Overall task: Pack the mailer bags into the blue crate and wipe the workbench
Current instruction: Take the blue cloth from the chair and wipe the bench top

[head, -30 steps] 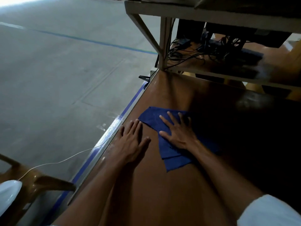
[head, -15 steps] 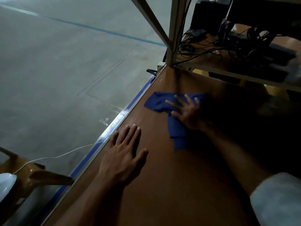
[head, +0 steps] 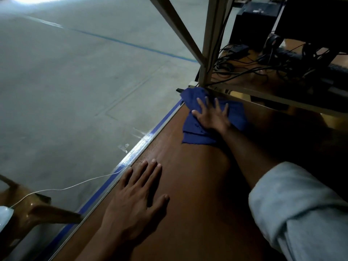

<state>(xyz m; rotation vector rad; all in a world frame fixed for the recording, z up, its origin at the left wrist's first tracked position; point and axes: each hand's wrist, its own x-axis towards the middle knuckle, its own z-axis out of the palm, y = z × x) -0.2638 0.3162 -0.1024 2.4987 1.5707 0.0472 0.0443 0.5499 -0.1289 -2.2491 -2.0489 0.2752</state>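
Observation:
A dark blue cloth (head: 194, 102) lies crumpled on the brown workbench (head: 188, 185) at its far left corner, against the foot of a beige frame post. My right hand (head: 211, 116) presses flat on the cloth with fingers spread. My left hand (head: 137, 200) rests flat and spread on the bare bench top, nearer to me, close to the left edge. No mailer bags or blue crate are in view.
A beige shelf frame (head: 211, 44) stands over the bench's far end, with tangled black cables (head: 244, 63) and dark boxes on its shelf. The bench's left edge (head: 139, 147) drops to a grey concrete floor. A brown chair (head: 28, 211) and a white cord sit at lower left.
My right hand has pushed the cloth away from me, up to the far corner by the frame post. My left hand has stayed flat on the bench.

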